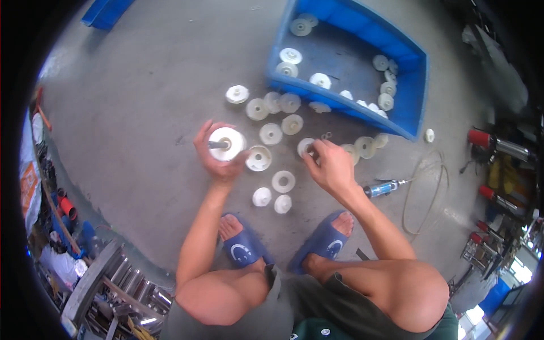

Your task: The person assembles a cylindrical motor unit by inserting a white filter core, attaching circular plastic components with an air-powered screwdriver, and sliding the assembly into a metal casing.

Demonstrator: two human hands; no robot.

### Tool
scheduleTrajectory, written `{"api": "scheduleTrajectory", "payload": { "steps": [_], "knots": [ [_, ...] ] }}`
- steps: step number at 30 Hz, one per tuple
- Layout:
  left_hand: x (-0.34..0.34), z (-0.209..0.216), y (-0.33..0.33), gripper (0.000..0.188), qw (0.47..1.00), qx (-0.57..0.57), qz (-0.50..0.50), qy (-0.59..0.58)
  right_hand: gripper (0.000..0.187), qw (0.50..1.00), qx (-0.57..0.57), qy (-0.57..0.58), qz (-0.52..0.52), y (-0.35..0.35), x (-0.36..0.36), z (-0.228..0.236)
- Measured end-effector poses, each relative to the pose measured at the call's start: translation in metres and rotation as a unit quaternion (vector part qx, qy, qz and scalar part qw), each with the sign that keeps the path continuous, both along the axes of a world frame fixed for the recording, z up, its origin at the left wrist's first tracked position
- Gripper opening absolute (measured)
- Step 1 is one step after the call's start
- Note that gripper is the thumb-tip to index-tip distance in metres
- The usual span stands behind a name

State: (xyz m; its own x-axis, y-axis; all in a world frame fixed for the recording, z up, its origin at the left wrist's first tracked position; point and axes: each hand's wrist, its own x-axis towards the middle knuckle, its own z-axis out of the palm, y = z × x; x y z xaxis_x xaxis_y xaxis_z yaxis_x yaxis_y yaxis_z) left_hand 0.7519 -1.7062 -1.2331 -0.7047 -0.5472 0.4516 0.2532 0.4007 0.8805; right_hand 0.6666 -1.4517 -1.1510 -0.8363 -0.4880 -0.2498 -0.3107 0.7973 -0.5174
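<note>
**Left hand (221, 169) round a white wheel (233, 153), right hand (335, 170) at a pale disc (306, 146)**

In the head view, the person crouches over a grey floor (141, 107), forearms reaching forward between and beside the bent knees. The left hand is curled round the rim of the white wheel, thumb on one side and fingers on the other. The wheel is in front of the left foot, its face turned up, with a dark metal rod (216, 145) standing out from its centre. A slotted white disc (258, 158) lies just beside this hand, on its right.

The right hand is bent down, thumb and fingertips close together at the edge of the pale disc. Whether they pinch it or only touch it, I cannot tell.

Between the hands and nearer the feet lie a flat white ring (275, 182) and two small white caps (262, 196). More round white pieces (271, 134) are scattered beyond, up to a blue bin (418, 85), which has others inside, along its walls. To the right of the right hand, a row of pale wheels (366, 147) runs toward the bin. A blue air tool (382, 188) lies near the right wrist, with a thin looped hose (419, 233) beside it. Blue slippers (247, 248) are on both feet.
</note>
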Motion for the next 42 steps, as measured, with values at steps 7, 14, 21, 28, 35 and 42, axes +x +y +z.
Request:
{"api": "scheduleTrajectory", "payload": {
  "steps": [7, 14, 21, 28, 35, 42],
  "knots": [
    [0.001, 0.008, -0.009, 0.077, 0.992, -0.114, -0.024, -0.054, 0.069, 0.972, 0.194, 0.104, -0.086, 0.077, 0.010, -0.016],
    [0.002, 0.008, -0.014, 0.065, 0.989, -0.134, 0.009, -0.059, 0.068, 0.995, -0.018, -0.034, -0.097, 0.095, -0.020, -0.017],
    [0.004, 0.013, -0.009, 0.057, 0.993, -0.102, 0.012, -0.065, 0.087, 0.685, -0.554, -0.422, -0.216, 0.096, -0.026, 0.011],
    [0.015, 0.005, -0.016, 0.056, 0.990, -0.095, 0.026, -0.096, 0.091, 0.874, -0.353, 0.328, -0.063, 0.081, 0.004, 0.122],
    [0.017, 0.012, -0.011, 0.059, 0.991, -0.105, 0.000, -0.079, 0.085, 0.990, 0.035, 0.137, 0.029, 0.068, 0.108, -0.056],
    [0.003, 0.013, -0.004, 0.058, 0.993, -0.073, 0.011, -0.097, 0.073, 0.991, -0.088, 0.092, 0.027, 0.080, 0.065, -0.046]
  ]
}}
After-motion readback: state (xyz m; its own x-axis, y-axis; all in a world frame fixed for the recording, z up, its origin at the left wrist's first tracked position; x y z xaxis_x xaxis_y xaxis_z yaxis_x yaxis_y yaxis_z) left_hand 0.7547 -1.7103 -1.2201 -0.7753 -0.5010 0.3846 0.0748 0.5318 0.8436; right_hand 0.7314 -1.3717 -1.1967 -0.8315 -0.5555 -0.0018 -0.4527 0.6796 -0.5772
